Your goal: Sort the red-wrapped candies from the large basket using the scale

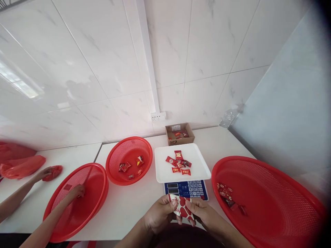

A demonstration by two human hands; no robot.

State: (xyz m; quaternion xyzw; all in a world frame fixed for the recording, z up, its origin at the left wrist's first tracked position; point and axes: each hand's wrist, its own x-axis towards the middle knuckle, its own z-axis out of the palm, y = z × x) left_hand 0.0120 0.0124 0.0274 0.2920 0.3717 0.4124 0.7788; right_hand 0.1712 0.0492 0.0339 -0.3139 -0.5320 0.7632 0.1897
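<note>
My left hand (159, 214) and my right hand (204, 214) both pinch a small red and white patterned bag (182, 207) at the table's front edge. Just beyond the bag stands a blue scale (186, 188) with a keypad. Its white tray (199, 168) carries several red wrapped candies (179, 162). The fingers of both hands are closed on the bag's edges.
A small red basket (129, 143) with a few candies sits left of the scale. A large red basket (271, 186) with some candies is at right. Another person's hands reach into a large red basket (85, 172) and touch a red bag (53, 172) at left. A cardboard box (179, 139) stands by the wall.
</note>
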